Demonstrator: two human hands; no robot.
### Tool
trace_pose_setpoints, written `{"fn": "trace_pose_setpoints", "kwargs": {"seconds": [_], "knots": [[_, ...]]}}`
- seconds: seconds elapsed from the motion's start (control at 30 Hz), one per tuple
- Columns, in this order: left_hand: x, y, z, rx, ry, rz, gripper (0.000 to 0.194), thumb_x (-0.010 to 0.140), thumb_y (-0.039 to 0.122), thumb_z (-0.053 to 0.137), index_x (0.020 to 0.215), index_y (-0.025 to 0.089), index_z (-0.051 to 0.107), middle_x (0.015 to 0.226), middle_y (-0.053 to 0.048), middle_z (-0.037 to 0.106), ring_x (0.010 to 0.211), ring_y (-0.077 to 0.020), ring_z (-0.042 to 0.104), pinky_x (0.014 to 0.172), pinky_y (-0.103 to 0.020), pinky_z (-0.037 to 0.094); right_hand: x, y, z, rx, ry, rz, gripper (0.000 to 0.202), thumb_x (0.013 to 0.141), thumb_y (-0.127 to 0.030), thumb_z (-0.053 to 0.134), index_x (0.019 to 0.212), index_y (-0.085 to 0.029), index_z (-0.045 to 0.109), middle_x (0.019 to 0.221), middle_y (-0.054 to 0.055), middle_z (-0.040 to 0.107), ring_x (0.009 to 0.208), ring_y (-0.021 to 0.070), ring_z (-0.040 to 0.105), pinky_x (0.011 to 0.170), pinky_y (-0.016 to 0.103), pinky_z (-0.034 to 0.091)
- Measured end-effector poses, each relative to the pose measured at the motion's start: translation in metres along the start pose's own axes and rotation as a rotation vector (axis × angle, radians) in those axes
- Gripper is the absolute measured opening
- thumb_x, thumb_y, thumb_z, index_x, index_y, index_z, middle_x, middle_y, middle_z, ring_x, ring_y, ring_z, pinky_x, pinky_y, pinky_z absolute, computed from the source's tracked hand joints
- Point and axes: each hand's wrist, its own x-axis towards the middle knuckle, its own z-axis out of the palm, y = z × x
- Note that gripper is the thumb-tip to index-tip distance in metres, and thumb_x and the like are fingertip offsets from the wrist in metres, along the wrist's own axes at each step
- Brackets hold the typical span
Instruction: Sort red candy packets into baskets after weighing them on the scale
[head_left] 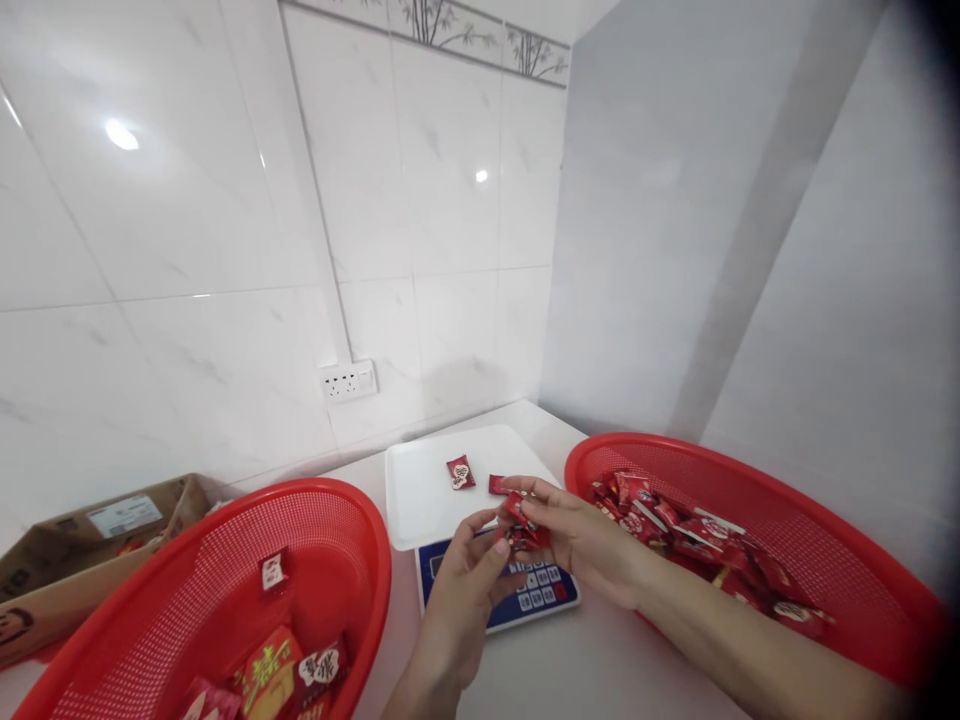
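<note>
Both hands meet over the blue keypad [536, 592] of a weighing scale. Small red wrapped packets [525, 535] are bunched between them; the fingers hide how many. My left hand [469, 570] curls around the bunch from the left, closed on it. From the right, my right hand [566, 525] grips the same packets with thumb and fingers. Behind the hands is the scale's white pan [420, 500]. A red packet with white print [460, 473] lies on the pan, and another red packet [496, 484] shows partly beside my right fingers.
On the right stands a red plastic basket [637, 440] holding many red packets [701, 535]. A second red basket [352, 500] at the left has several packets [274, 665] inside. Beyond it sits an open cardboard box [52, 545]. A wall socket [349, 381] is above the white table [600, 665].
</note>
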Motion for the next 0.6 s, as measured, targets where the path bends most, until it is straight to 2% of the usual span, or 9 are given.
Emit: {"fn": "trace_pose_setpoints", "kwargs": {"seconds": [0.07, 0.13, 0.27, 0.4, 0.47, 0.6], "knots": [[0.000, -0.001, 0.001, -0.038, 0.000, -0.008, 0.033, 0.072, 0.026, 0.065, 0.102, 0.019, 0.053, 0.090, -0.005, 0.063, 0.076, -0.0132, 0.060, 0.073, -0.027, 0.045, -0.004, 0.001, 0.000, -0.030, -0.014, -0.013, 0.029, 0.076, -0.029, 0.059, 0.104, -0.023, 0.052, 0.090, 0.001, 0.061, 0.078, 0.0128, 0.060, 0.066, 0.028, 0.050], [0.000, -0.001, 0.002, -0.037, 0.026, 0.016, 0.032, 0.069, 0.023, 0.067, 0.098, 0.019, 0.054, 0.084, -0.002, 0.064, 0.072, -0.0111, 0.059, 0.071, -0.024, 0.044, -0.007, 0.001, -0.002, -0.074, 0.016, -0.020, 0.030, 0.075, -0.031, 0.061, 0.103, -0.024, 0.053, 0.095, 0.001, 0.061, 0.081, 0.0139, 0.060, 0.066, 0.029, 0.050], [0.000, -0.001, 0.002, 0.090, 0.065, 0.096, 0.031, 0.068, 0.022, 0.066, 0.097, 0.020, 0.054, 0.083, -0.002, 0.064, 0.074, -0.0121, 0.057, 0.067, -0.023, 0.044, -0.011, -0.003, -0.014, -0.156, 0.146, -0.066, 0.028, 0.075, -0.031, 0.060, 0.102, -0.025, 0.054, 0.095, 0.002, 0.061, 0.083, 0.0147, 0.059, 0.066, 0.028, 0.052], [0.002, -0.001, 0.000, 0.203, 0.077, 0.152, 0.031, 0.072, 0.024, 0.061, 0.102, 0.022, 0.053, 0.088, -0.002, 0.063, 0.079, -0.0140, 0.056, 0.065, -0.023, 0.044, -0.017, -0.012, -0.026, -0.093, 0.281, -0.070, 0.029, 0.076, -0.025, 0.059, 0.105, -0.024, 0.055, 0.091, 0.003, 0.062, 0.089, 0.0158, 0.059, 0.073, 0.029, 0.053], [0.003, -0.004, -0.002, 0.246, 0.092, 0.154, 0.030, 0.072, 0.026, 0.059, 0.102, 0.022, 0.055, 0.092, -0.002, 0.062, 0.081, -0.0140, 0.054, 0.066, -0.023, 0.043, -0.021, -0.015, -0.029, -0.029, 0.280, -0.073, 0.031, 0.075, -0.017, 0.058, 0.105, -0.023, 0.055, 0.095, 0.004, 0.062, 0.093, 0.0156, 0.058, 0.080, 0.030, 0.051], [0.003, -0.008, -0.004, 0.356, 0.140, 0.098, 0.027, 0.072, 0.028, 0.057, 0.097, 0.020, 0.062, 0.091, -0.002, 0.061, 0.074, -0.0127, 0.052, 0.068, -0.024, 0.041, -0.027, -0.019, -0.025, 0.004, 0.194, -0.084, 0.046, 0.066, -0.001, 0.054, 0.107, -0.023, 0.055, 0.104, 0.003, 0.061, 0.099, 0.0139, 0.056, 0.089, 0.028, 0.046]]}}
